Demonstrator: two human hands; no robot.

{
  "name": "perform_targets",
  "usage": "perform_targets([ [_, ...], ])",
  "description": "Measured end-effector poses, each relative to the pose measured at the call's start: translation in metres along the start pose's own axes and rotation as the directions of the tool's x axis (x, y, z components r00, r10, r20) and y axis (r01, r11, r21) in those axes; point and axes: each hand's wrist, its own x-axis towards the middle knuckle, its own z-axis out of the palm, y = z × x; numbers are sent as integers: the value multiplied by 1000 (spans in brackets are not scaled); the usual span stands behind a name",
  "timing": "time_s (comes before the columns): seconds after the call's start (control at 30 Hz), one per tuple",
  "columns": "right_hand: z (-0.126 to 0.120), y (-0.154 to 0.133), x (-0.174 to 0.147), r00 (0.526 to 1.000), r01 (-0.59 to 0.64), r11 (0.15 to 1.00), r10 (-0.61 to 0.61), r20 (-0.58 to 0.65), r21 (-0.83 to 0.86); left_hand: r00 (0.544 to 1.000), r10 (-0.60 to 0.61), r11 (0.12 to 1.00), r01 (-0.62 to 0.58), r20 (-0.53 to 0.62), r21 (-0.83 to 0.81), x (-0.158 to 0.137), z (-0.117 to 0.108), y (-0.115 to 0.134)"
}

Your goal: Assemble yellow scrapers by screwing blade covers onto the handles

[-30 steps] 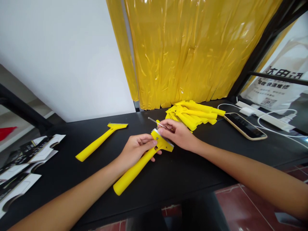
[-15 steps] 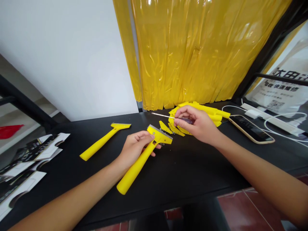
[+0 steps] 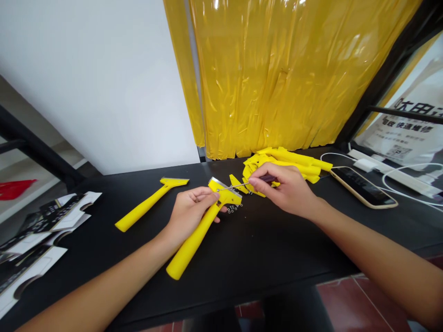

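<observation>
My left hand (image 3: 194,207) is closed around the neck of a yellow scraper (image 3: 194,242), its thumb on the head and its handle slanting toward me. A metal blade edge shows along the top of the head. In my right hand (image 3: 285,186) is a screwdriver (image 3: 235,186) with a dark handle, its thin shaft pointing left. Its tip meets the scraper head near a screw at the left side. Small screws and nuts (image 3: 235,207) lie just right of the head. A second yellow scraper (image 3: 148,207) rests on the black table to the left.
Behind my right hand is a pile of yellow scraper parts (image 3: 294,161), with a loose flat yellow plate (image 3: 237,182) beside it. A phone (image 3: 363,186), white cables and a power strip (image 3: 408,175) lie right. Printed cards (image 3: 51,230) are stacked left. Yellow plastic curtain (image 3: 263,83) hangs behind.
My right hand has brought the screwdriver down and left, so its tip now reaches the scraper head. The left hand and its scraper have shifted slightly left.
</observation>
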Motion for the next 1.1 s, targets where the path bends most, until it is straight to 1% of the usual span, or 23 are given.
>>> perform_targets([
  [0.13,3,1,0,999,15,1000,-15,28,12,1000,11,1000,-11,5,-8,-1,1,1],
  [0.23,6,2,-1,999,-12,999,10,48,35,1000,31,1000,-31,5,7,-2,0,1],
  [0.37,7,2,-1,998,-54,996,51,47,66,999,47,998,-47,-3,38,-2,-1,-1],
  [0.57,4,0,-1,999,-45,994,43,19,97,999,31,999,-31,-14,18,-1,0,2],
  [0.73,8,0,-1,998,-47,996,45,36,77,999,40,999,-39,-16,17,-1,1,2],
  [0.83,10,1,-2,999,-25,999,23,44,40,998,55,998,-54,-13,22,-1,0,0],
  [1.0,11,5,-5,990,67,998,-65,128,-9,992,102,993,-98,-78,61,0,-2,0],
  [1.1,12,6,-6,990,44,998,-36,138,-53,972,183,978,-166,-145,125,-1,-3,2],
])
